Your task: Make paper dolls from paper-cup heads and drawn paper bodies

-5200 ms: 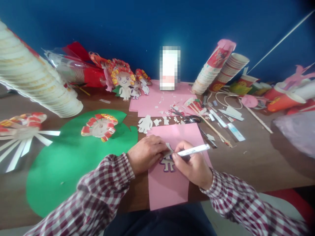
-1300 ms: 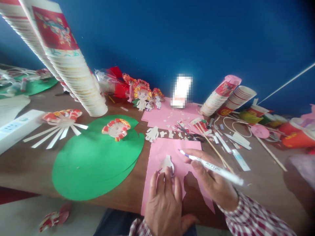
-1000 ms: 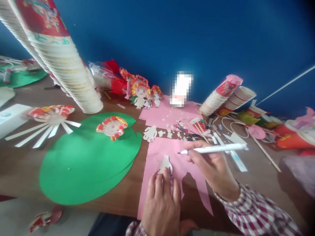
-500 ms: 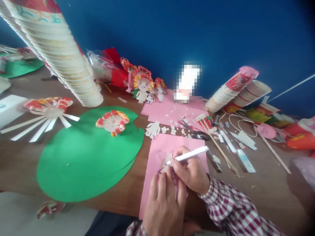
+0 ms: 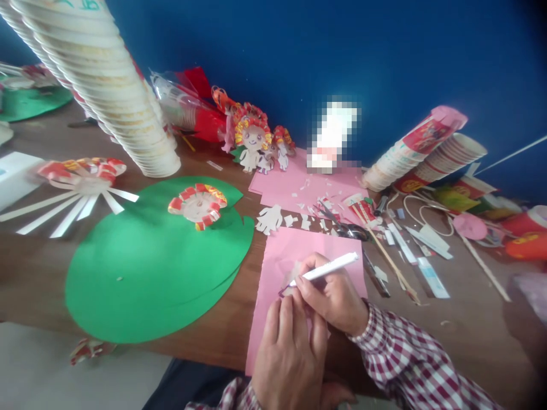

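Note:
My right hand [image 5: 335, 296] is closed around a white marker pen [image 5: 331, 267], whose tip meets a small pale paper piece [image 5: 292, 273] marked with dark purple lines. Beneath that piece lies a pink sheet [image 5: 265, 307]. With fingers stretched out flat, my left hand [image 5: 290, 353] presses on the lower part of the paper piece and hides much of it. A white paper cutout figure [image 5: 269, 220] rests just beyond the pink sheet's far edge.
Green paper [image 5: 158, 273] at left carries a red-and-yellow paper head [image 5: 199, 206]. Tall stacked paper cups [image 5: 98, 85] lean behind it; another cup stack [image 5: 416, 148] is at back right. Scissors [image 5: 348, 229], sticks [image 5: 388, 256] and paper scraps lie around. Finished paper figures [image 5: 252, 142] stand at the back.
The view has shifted slightly. The marker's tip has moved a little down along the paper piece, and both hands keep nearly the same pose.

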`<act>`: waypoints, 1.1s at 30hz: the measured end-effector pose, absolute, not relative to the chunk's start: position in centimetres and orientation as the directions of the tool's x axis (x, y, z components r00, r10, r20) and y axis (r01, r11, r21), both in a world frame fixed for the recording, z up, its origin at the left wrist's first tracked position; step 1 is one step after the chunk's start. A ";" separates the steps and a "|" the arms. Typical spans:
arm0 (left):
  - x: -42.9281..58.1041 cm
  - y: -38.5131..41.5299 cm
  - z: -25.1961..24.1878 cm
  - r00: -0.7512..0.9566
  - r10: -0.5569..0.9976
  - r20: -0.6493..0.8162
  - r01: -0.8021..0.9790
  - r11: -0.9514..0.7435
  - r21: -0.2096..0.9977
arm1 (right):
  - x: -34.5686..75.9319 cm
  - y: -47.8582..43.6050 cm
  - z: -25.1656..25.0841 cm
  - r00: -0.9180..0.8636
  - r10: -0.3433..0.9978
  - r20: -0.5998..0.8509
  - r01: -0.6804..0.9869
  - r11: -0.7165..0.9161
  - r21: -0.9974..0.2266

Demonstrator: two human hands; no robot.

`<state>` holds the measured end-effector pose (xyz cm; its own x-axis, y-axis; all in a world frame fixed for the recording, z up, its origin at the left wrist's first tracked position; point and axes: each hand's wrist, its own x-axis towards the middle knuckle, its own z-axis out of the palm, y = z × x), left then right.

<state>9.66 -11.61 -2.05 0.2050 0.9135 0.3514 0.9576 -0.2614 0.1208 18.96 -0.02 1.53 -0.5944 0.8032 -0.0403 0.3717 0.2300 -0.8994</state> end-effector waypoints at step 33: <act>9.6 -11.4 -1.4 0.212 0.919 0.334 0.950 -0.273 0.150 | 18.9 0.2 1.4 -0.547 0.837 -0.018 0.453 0.278 -0.847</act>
